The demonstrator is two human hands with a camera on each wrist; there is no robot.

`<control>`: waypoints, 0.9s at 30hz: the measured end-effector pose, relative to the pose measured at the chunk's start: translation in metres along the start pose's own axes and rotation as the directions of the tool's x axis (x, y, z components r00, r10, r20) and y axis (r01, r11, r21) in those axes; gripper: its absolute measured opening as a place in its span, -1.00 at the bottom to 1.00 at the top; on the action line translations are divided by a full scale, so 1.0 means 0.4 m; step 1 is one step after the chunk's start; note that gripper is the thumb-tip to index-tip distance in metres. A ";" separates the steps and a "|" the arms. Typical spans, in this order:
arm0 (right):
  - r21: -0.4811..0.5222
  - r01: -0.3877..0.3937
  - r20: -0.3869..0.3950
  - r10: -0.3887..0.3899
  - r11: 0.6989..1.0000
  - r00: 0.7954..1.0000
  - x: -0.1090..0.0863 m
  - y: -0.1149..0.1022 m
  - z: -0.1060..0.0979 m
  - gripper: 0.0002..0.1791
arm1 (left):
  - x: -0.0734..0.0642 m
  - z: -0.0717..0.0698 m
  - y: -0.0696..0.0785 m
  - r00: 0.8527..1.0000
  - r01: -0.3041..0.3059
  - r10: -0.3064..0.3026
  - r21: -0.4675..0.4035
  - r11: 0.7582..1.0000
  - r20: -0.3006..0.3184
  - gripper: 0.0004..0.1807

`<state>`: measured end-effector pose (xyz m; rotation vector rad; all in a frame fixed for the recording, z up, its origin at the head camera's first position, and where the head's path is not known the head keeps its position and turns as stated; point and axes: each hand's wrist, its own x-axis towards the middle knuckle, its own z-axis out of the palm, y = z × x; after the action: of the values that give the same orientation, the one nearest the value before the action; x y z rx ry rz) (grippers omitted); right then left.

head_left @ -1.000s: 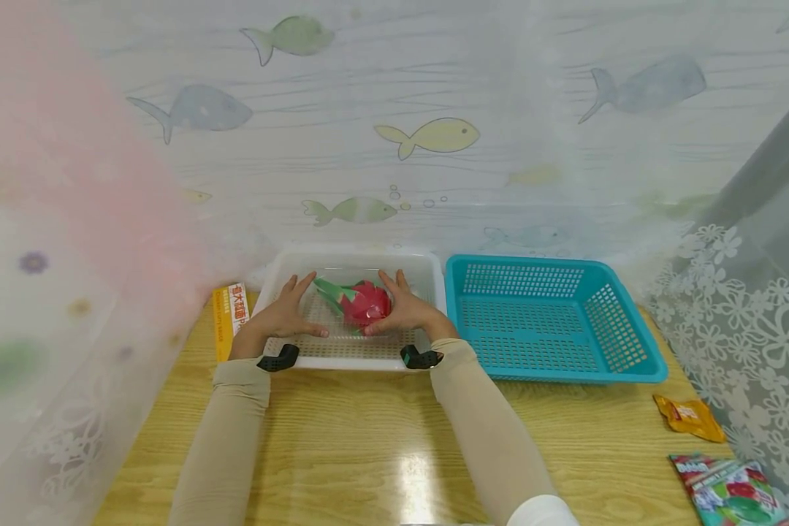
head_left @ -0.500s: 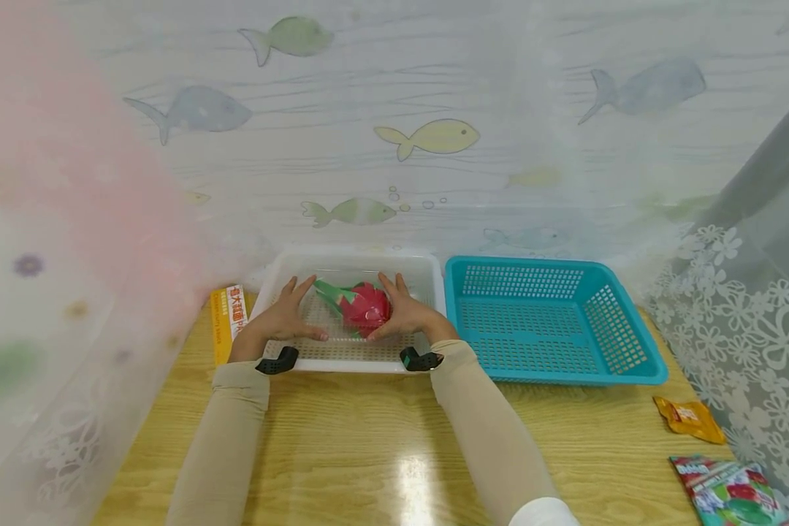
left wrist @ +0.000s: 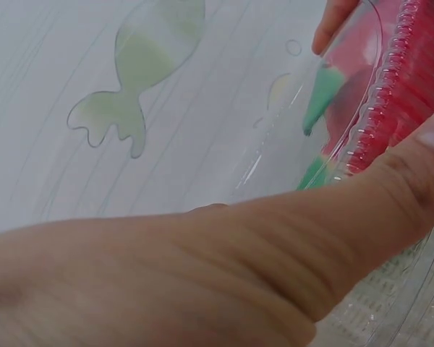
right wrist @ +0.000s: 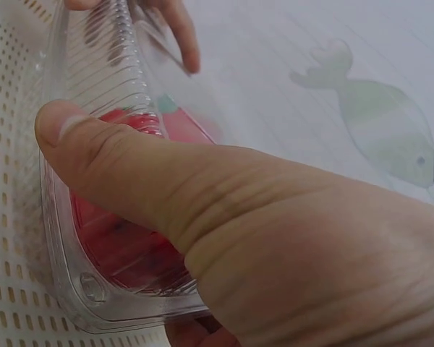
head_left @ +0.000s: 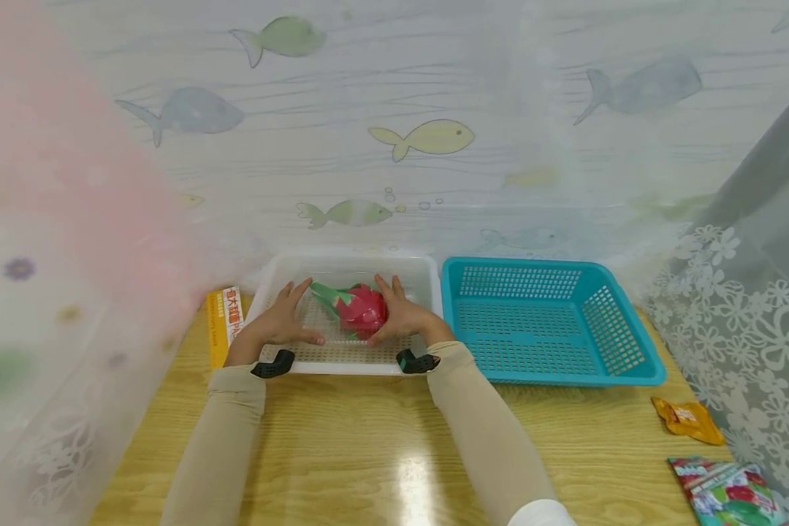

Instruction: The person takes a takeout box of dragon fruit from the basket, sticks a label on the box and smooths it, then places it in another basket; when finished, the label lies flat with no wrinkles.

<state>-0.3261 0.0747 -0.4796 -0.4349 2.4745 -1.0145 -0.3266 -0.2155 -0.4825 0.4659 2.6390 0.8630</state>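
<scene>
A clear plastic clamshell box [right wrist: 123,79] with ribbed edges is held between both hands, over the white basket [head_left: 348,367]. Inside it lies a dragon fruit [head_left: 363,310], bright pink-red with green scale tips, seen through the plastic. My left hand [head_left: 280,318] grips the box's left end, thumb along the near edge and fingers at the far side. At the right end my right hand [head_left: 402,315] grips in the same way, its thumb pressing the ribbed edge in the right wrist view. The palms hide the box's two ends in the head view.
A teal basket [head_left: 631,310] stands right of the white one. A yellow curry sauce packet [head_left: 217,332] lies to the left. On the table's right side lie an orange snack packet [head_left: 687,420] and a colourful bag [head_left: 726,489]. A fish-print curtain [head_left: 421,175] hangs behind.
Both hands keep their grip on the clamshell box, which stays over the white basket. The head view shifts very slightly; nothing else visibly moves.
</scene>
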 end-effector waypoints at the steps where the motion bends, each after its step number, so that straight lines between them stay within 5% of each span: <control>1: -0.001 0.003 0.004 -0.003 1.000 1.000 -0.001 -0.003 0.000 0.51 | -0.001 0.000 -0.002 1.000 0.001 -0.001 0.003 1.000 -0.001 0.45; 27: 0.052 0.009 -0.039 -0.007 0.999 0.999 -0.013 -0.004 0.002 0.50 | -0.001 0.010 -0.004 0.999 -0.040 0.040 0.002 0.999 -0.035 0.41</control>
<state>-0.3211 0.0756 -0.4776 -0.4128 2.4761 -1.0975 -0.3250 -0.2148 -0.4867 0.5096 2.6700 0.8897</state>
